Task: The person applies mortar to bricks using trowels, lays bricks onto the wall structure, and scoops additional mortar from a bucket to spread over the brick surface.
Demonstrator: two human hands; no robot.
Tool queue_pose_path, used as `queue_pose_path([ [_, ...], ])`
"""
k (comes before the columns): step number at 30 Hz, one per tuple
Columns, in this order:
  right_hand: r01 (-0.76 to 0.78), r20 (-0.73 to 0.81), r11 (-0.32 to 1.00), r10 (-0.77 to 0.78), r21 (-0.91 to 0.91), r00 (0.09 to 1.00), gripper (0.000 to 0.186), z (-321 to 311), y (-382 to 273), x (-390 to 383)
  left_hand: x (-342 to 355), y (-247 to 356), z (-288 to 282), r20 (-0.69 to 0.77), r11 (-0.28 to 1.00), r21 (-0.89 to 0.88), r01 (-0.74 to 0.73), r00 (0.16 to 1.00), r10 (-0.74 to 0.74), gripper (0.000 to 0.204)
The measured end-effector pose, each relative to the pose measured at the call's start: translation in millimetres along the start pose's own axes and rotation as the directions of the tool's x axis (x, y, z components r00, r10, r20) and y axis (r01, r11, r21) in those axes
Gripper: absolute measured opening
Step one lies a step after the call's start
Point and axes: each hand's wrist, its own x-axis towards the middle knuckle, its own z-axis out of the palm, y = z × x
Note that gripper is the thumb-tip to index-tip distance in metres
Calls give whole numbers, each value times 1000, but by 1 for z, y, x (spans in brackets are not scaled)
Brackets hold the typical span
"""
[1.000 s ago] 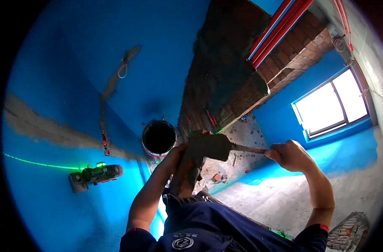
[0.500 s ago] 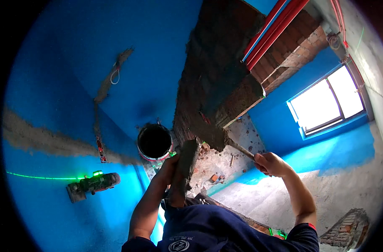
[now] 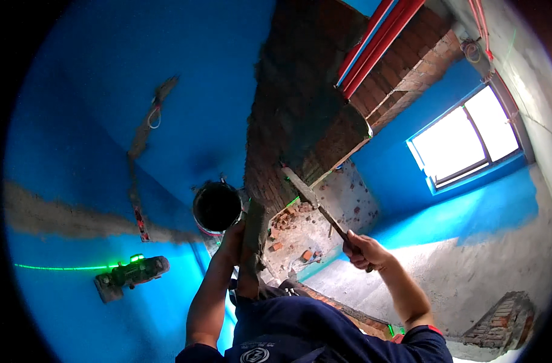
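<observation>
Trowel (image 3: 329,220) in the right hand (image 3: 367,251), held clear of the chest, blade (image 3: 300,186) seen nearly edge-on and pointing up toward the brick wall (image 3: 306,91). The fingers are curled shut about the handle (image 3: 338,228); the butt projects below the fist.

The left hand (image 3: 232,238) lies against the left side of a long block (image 3: 252,245), held near the waist, long side upright in view, its upper part dark grey and apparently coated with mortar. Finger ends are hidden behind the block; how far they close cannot be told. Trowel and block are apart.

Handling, in this inspector's judgement: the trowel is light and stiff, best gripped by the handle, where a wet smear could make it slippery. The block should be heavy, rigid and liable to chip at its corners; take hold by the sides, clear of the coating, which is probably soft and easily disturbed.

Bucket (image 3: 210,232), dark inside, stands just beyond the left hand. Brick pieces (image 3: 307,255) lie on the floor (image 3: 348,206) to the right of the block.
</observation>
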Motion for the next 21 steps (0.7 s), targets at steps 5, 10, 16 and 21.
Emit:
queue_pose_path([
  [5, -67, 315, 945, -40, 320, 948, 58, 9, 47, 10, 3, 1, 12, 53, 989, -116, -90, 994, 97, 58],
  [10, -47, 359, 969, -44, 241, 932, 63, 44, 93, 30, 4, 12, 34, 140, 969, -133, -209, 964, 227, 44],
  [16, 225, 37, 936, -224, -271, 974, 59, 47, 142, 66, 8, 12, 50, -171, 925, -79, -371, 920, 354, 42],
  [21, 404, 1, 720, -489, -565, 872, 52, 13, 151, 65, 5, 24, 14, -129, 928, -87, -364, 927, 352, 50],
])
